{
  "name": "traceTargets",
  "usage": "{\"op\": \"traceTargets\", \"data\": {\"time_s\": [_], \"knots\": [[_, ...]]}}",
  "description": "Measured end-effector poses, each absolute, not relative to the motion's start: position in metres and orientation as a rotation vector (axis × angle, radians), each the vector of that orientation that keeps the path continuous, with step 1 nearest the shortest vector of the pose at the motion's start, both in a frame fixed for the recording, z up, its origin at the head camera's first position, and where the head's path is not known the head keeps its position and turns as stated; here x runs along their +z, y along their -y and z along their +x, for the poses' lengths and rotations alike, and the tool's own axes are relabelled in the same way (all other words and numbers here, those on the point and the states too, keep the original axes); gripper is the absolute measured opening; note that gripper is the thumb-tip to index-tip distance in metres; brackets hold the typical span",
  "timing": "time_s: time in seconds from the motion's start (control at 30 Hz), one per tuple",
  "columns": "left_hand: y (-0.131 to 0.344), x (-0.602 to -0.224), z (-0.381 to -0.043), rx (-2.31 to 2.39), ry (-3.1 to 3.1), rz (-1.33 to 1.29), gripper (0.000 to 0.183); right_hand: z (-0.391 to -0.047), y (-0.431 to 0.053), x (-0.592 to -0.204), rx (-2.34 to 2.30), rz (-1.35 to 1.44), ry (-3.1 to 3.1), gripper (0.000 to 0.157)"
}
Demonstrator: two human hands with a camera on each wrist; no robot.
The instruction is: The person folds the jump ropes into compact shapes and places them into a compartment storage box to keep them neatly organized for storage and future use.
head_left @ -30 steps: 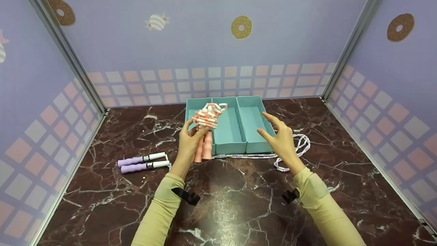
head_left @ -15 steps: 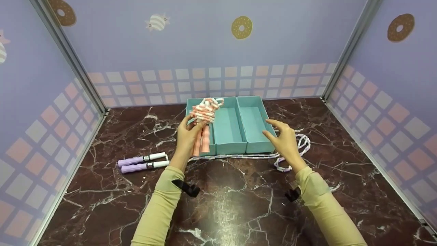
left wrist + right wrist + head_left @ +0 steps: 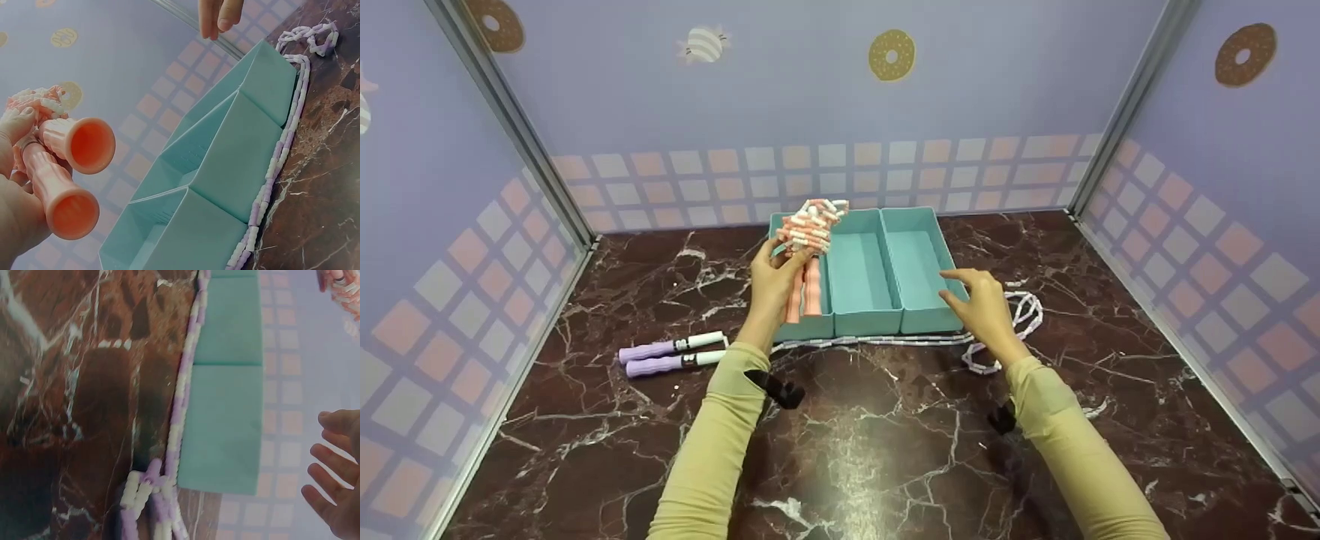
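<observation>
My left hand (image 3: 772,289) grips a bundled pink-and-white beaded jump rope (image 3: 810,227), raised over the left of three teal bins (image 3: 866,322). Its two pink handles (image 3: 79,211) hang down below the fingers, their hollow ends facing the left wrist camera. My right hand (image 3: 982,304) holds nothing; its fingers and thumb are spread apart beside the right bin (image 3: 225,427). On the table lies a purple-and-white beaded jump rope (image 3: 877,341), its cord running along the front of the bins. Part of that cord is hidden behind my left wrist.
The purple rope's two handles (image 3: 660,365) lie at the left on the dark marbled table (image 3: 885,450). A loop of its cord (image 3: 1026,311) curls beyond my right wrist. Patterned purple walls (image 3: 810,90) enclose the table at the back and sides.
My left hand has lifted the pink jump rope higher and slightly back toward the far wall. My right hand has shifted a little down and to the right.
</observation>
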State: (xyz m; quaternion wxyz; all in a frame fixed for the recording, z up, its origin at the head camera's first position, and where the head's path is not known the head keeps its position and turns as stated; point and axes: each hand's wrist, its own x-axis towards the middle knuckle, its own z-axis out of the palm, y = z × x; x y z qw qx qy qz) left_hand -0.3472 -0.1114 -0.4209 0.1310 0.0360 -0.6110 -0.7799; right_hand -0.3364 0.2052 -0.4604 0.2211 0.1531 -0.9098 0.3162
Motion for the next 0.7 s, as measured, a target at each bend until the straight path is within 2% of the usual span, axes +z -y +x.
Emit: {"op": "traceTargets", "data": {"time_s": [0.3, 0.57, 0.7], "knots": [[0.117, -0.423, -0.362, -2.278, 1.707, 0.164, 0.05, -0.34, -0.202, -0.474, 0.674, 0.477, 2.624, 0.026], [0.118, -0.43, -0.378, -2.221, 1.706, 0.231, 0.05, -0.341, -0.203, -0.485, 0.501, 0.483, 2.592, 0.005], [0.118, -0.435, -0.384, -2.162, 1.748, 0.287, 0.051, -0.341, -0.201, -0.487, 0.458, 0.49, 2.557, 0.006]]}}
